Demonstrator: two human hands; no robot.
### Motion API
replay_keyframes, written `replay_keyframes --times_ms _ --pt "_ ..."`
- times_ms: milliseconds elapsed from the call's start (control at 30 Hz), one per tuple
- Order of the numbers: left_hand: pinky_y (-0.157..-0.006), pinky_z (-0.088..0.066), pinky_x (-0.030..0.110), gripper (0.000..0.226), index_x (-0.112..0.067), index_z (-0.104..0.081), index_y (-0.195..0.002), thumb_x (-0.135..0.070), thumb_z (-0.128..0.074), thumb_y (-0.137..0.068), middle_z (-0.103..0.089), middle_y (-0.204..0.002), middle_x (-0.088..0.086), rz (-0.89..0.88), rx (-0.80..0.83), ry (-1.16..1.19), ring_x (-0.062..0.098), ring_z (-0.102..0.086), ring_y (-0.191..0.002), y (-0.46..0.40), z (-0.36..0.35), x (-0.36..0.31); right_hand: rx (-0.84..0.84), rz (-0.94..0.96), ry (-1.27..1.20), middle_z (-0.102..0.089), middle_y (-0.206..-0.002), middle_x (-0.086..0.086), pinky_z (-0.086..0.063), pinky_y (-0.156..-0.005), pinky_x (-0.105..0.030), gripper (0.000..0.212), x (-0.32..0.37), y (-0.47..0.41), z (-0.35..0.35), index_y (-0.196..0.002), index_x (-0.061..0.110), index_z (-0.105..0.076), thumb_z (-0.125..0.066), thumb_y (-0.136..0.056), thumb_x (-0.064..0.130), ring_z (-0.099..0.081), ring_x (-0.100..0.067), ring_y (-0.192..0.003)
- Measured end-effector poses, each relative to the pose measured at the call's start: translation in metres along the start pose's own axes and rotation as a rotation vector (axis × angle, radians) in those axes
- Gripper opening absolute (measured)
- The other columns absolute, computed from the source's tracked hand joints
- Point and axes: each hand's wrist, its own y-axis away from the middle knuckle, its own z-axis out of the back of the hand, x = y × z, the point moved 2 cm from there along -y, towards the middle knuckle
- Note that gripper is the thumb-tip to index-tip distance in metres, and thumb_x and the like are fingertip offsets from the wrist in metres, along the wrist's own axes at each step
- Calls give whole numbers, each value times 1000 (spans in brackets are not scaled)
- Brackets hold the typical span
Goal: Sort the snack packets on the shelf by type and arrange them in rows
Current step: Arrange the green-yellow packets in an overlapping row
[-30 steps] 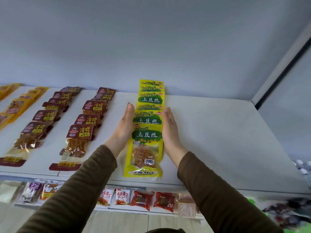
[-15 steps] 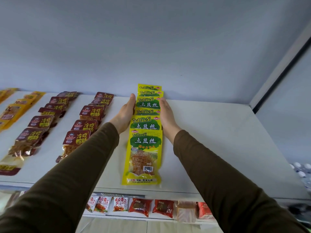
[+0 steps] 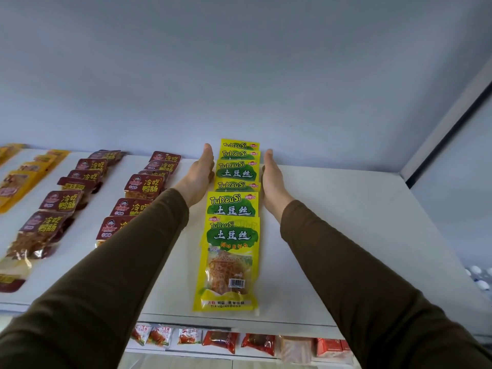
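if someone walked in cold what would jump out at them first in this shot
The bright yellow-and-green plastic snack packets stand out first, overlapped in one row running from the white shelf's front edge to the back wall. The left hand and right hand, flat and open, flank the row's far end. Further left lie rows of dark red snack packets.

Your yellow packets (image 3: 231, 235) at centre frame are glossy plastic film, with a clear window showing the snack. The maroon packets (image 3: 61, 206) at left share that shiny film. Under them, the white shelf (image 3: 346, 222) looks smooth and matt. Your sleeves (image 3: 346, 275) are soft, matt olive-brown cloth.
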Motion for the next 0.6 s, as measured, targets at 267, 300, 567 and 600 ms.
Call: replay_keyframes --times_ms 267,300,567,600 --pt "-74 -63 37 71 -25 -69 -109 -70 -15 -100 -76 -115 11 103 120 54 30 -73 -105 -12 -19 -13 -5 -38 -102 -78 -109 -13 -62 -87 -50 64 6 -10 -10 -129 12 -65 -33 -104 62 -77 -32 -96" --pt "-74 -63 37 71 -25 -69 -109 -70 -14 -100 -76 -115 11 107 128 59 30 -73 -105 -12 -20 -13 -4 -34 -111 -77 -111 -13 -61 -89 -52 64 5 -12 -9 -130 12 -65 -33 -104 62 -76 -32 -97" --pt "-91 -59 46 75 -18 -60 -135 -69 -17 -101 -72 -124 14 112 155 47 33 -70 -112 -16 -23 -11 22 -18 -141 -76 -116 -14 -56 -96 -58 65 -1 -13 -11 -131 14 -65 -31 -104 63 -75 -34 -102" --pt "-93 -58 46 75 -18 -59 -137 -69 -17 -101 -71 -125 14 103 161 40 33 -70 -113 -15 -24 -11 27 -16 -141 -76 -115 -14 -56 -96 -58 65 -1 -12 -11 -130 14 -65 -31 -104 63 -75 -34 -102"
